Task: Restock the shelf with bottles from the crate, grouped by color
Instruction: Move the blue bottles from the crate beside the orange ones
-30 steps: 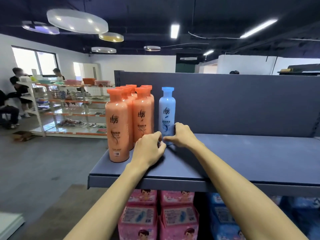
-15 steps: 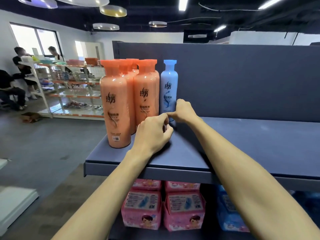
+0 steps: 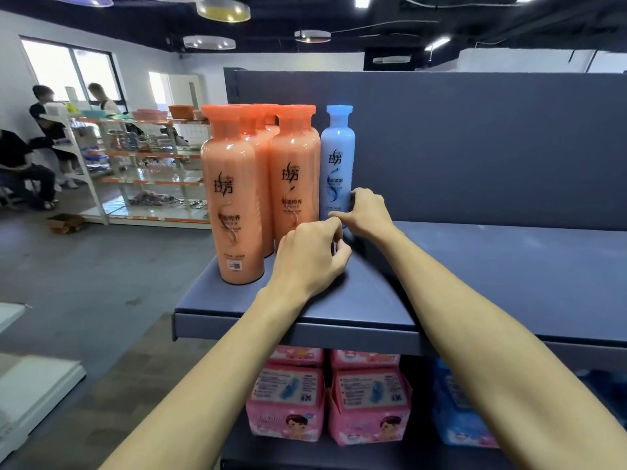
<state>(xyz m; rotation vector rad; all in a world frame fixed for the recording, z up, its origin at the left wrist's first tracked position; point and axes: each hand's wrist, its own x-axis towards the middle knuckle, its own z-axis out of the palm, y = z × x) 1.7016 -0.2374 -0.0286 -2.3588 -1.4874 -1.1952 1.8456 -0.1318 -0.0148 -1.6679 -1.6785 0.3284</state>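
Up on the dark blue shelf [image 3: 481, 266], the blue bottle [image 3: 337, 161] stands upright at the back, touching the grey back panel [image 3: 475, 147] or just in front of it. Right beside it on the left is the cluster of orange bottles [image 3: 295, 184], at least 4 of them, all upright in 2 rows. The nearest one [image 3: 234, 212] sits closest to the shelf's front edge.

The right grip [image 3: 368, 212] is low at the blue bottle's base: fingers curled round its right side, thumb laid across the front, so it is clasping that bottle. The left grip [image 3: 307, 257] is just in front of the orange bottle in the right row, fingers curled in towards the palm, thumb tucked close, with nothing in it. The 2 grips are nearly touching.

On the shelf below, pink packs [image 3: 368, 401] stand side by side, with blue packs [image 3: 458, 422] to their right. Far left, people sit near an open white rack [image 3: 135, 164] of goods.
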